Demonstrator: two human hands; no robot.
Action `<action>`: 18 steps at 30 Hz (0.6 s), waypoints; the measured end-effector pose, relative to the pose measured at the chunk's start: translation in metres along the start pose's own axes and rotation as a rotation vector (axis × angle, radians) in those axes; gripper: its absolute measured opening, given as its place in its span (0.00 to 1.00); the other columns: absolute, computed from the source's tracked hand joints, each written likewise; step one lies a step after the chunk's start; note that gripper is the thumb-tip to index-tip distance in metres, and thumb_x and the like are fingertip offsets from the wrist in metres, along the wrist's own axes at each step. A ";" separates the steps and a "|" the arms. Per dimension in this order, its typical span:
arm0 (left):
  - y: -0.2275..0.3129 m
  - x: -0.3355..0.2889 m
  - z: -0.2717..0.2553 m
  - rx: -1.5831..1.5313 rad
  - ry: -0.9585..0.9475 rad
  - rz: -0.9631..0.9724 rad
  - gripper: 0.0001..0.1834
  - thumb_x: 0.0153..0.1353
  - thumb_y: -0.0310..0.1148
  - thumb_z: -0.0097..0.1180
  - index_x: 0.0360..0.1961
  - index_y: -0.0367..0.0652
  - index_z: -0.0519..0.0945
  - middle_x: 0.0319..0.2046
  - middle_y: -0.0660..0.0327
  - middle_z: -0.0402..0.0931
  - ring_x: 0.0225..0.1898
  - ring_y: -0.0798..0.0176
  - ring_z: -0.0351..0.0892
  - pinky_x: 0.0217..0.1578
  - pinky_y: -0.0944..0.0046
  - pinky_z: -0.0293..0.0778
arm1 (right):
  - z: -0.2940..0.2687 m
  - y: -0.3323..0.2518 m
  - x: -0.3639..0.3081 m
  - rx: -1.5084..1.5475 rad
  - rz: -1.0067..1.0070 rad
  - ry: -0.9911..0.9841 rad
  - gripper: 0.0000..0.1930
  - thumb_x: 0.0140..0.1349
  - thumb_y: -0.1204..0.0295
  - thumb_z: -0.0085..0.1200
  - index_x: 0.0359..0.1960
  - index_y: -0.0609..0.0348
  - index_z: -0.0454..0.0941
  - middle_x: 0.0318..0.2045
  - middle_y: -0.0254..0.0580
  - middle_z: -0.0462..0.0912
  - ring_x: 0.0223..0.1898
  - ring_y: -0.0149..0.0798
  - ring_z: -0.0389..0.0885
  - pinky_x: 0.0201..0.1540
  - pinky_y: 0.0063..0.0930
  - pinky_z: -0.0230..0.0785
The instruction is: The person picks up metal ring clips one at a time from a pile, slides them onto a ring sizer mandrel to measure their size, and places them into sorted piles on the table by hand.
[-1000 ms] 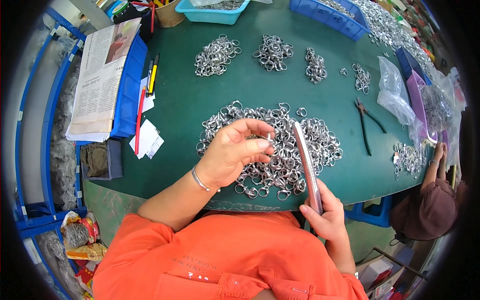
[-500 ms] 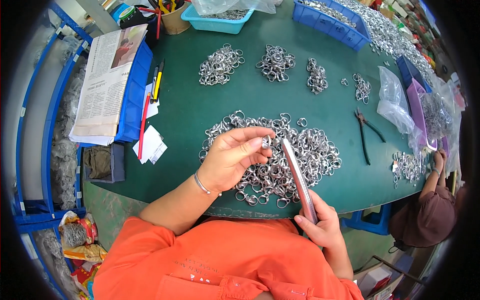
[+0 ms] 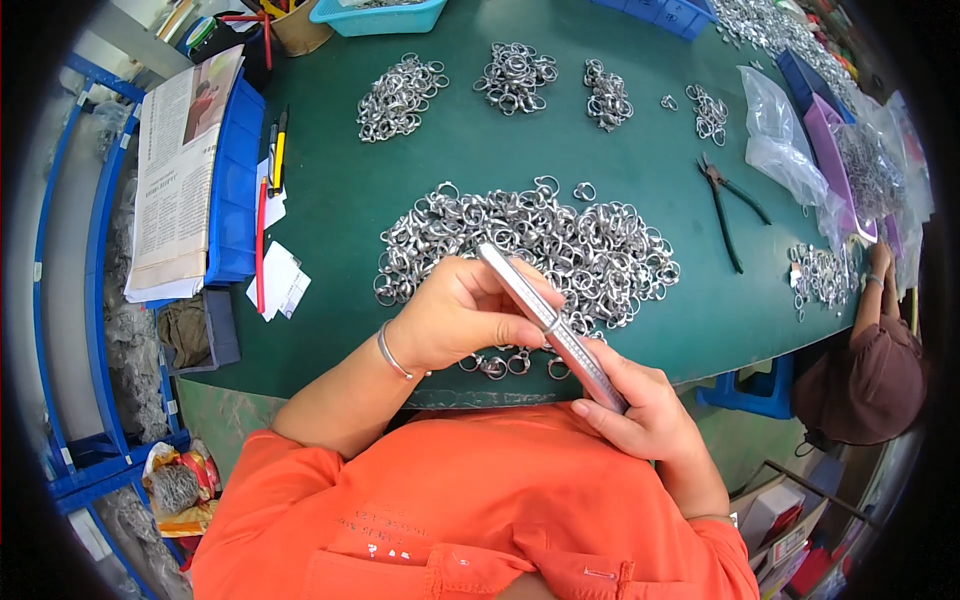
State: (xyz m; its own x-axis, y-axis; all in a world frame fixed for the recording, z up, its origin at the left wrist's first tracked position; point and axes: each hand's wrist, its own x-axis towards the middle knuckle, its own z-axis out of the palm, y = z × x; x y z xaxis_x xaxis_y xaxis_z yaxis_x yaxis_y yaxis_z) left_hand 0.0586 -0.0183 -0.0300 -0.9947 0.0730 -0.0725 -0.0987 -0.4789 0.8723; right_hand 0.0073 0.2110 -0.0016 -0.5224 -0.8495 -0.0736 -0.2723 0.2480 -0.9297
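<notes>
My right hand [image 3: 648, 408] is closed round the lower end of a ring mandrel [image 3: 518, 283], a tapered metal stick with fine markings. It slants up and to the left over the near side of a large heap of silver rings [image 3: 610, 240]. One ring [image 3: 552, 324] sits around the mandrel about midway along. My left hand [image 3: 445, 318], with a bangle at its wrist, pinches at that ring, thumb in front and fingers partly hidden behind the stick.
Smaller ring piles [image 3: 402, 98] lie along the far side of the green table [image 3: 320, 200]. Green-handled pliers [image 3: 722, 205], a plastic bag [image 3: 785, 150] and a purple bin [image 3: 835, 165] are at right. A newspaper [image 3: 180, 185] tops a blue bin at left; a co-worker [image 3: 865, 375] sits at right.
My left hand has brought the ring from beside the mandrel onto it. The mandrel now tilts further left, and the whole view has shifted a little.
</notes>
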 end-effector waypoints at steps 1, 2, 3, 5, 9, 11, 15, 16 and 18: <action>0.000 0.000 -0.001 0.000 -0.002 -0.002 0.18 0.40 0.17 0.64 0.37 0.33 0.79 0.36 0.55 0.74 0.38 0.64 0.75 0.39 0.69 0.73 | 0.000 0.000 0.000 0.005 -0.005 -0.011 0.28 0.53 0.76 0.57 0.56 0.65 0.63 0.40 0.54 0.78 0.40 0.46 0.79 0.43 0.29 0.69; 0.000 0.001 -0.003 0.020 -0.031 0.009 0.18 0.40 0.16 0.65 0.36 0.33 0.79 0.35 0.55 0.74 0.37 0.64 0.75 0.38 0.69 0.73 | 0.000 -0.001 0.001 0.010 -0.010 -0.023 0.28 0.53 0.76 0.57 0.57 0.65 0.63 0.40 0.55 0.77 0.40 0.47 0.79 0.43 0.29 0.69; 0.001 0.001 -0.004 0.040 -0.059 0.021 0.18 0.39 0.16 0.65 0.36 0.33 0.80 0.35 0.55 0.75 0.37 0.64 0.75 0.38 0.69 0.73 | 0.000 -0.001 0.000 0.012 -0.009 -0.024 0.28 0.53 0.76 0.57 0.57 0.65 0.63 0.40 0.55 0.77 0.40 0.47 0.79 0.43 0.29 0.69; 0.003 0.001 -0.004 0.057 -0.071 0.008 0.18 0.39 0.16 0.65 0.36 0.33 0.80 0.35 0.55 0.75 0.37 0.64 0.75 0.37 0.69 0.73 | -0.001 0.000 0.000 -0.016 0.023 -0.062 0.28 0.54 0.75 0.56 0.57 0.64 0.62 0.41 0.56 0.77 0.42 0.49 0.79 0.44 0.30 0.69; 0.003 0.001 -0.002 0.046 -0.078 -0.013 0.18 0.39 0.17 0.66 0.36 0.33 0.80 0.35 0.55 0.74 0.36 0.64 0.75 0.37 0.70 0.73 | -0.002 0.001 -0.001 -0.012 0.029 -0.067 0.28 0.54 0.75 0.56 0.57 0.64 0.62 0.42 0.56 0.77 0.43 0.50 0.78 0.45 0.31 0.69; 0.003 0.000 -0.001 0.064 -0.071 -0.003 0.18 0.39 0.17 0.66 0.35 0.33 0.80 0.35 0.55 0.74 0.36 0.64 0.75 0.37 0.69 0.73 | -0.002 0.000 0.000 -0.048 0.034 -0.064 0.28 0.53 0.75 0.56 0.57 0.64 0.62 0.42 0.56 0.77 0.44 0.50 0.78 0.45 0.31 0.69; 0.003 0.001 0.000 0.191 -0.046 0.102 0.16 0.40 0.18 0.66 0.34 0.33 0.79 0.36 0.55 0.74 0.37 0.64 0.74 0.39 0.67 0.72 | 0.001 0.001 0.002 -0.056 -0.007 -0.038 0.29 0.53 0.75 0.56 0.57 0.64 0.62 0.42 0.55 0.77 0.42 0.50 0.78 0.45 0.31 0.69; 0.002 0.001 0.001 0.192 -0.047 0.102 0.16 0.40 0.18 0.66 0.34 0.33 0.79 0.36 0.55 0.74 0.37 0.64 0.74 0.39 0.67 0.72 | 0.001 -0.002 0.004 -0.040 -0.003 -0.031 0.29 0.53 0.76 0.56 0.57 0.63 0.62 0.41 0.54 0.77 0.41 0.50 0.78 0.45 0.31 0.69; 0.001 0.002 0.004 0.001 0.027 0.098 0.14 0.42 0.19 0.64 0.34 0.33 0.78 0.35 0.56 0.73 0.38 0.64 0.73 0.41 0.66 0.71 | 0.000 -0.004 0.008 -0.024 -0.001 -0.022 0.29 0.53 0.76 0.56 0.57 0.63 0.61 0.41 0.54 0.77 0.40 0.50 0.78 0.44 0.31 0.69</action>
State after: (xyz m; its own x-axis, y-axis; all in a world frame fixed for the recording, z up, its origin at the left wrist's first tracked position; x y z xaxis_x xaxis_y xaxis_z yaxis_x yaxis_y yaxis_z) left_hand 0.0571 -0.0153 -0.0275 -1.0000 0.0024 0.0003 -0.0009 -0.4816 0.8764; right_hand 0.0046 0.2035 0.0014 -0.5042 -0.8598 -0.0809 -0.2927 0.2582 -0.9207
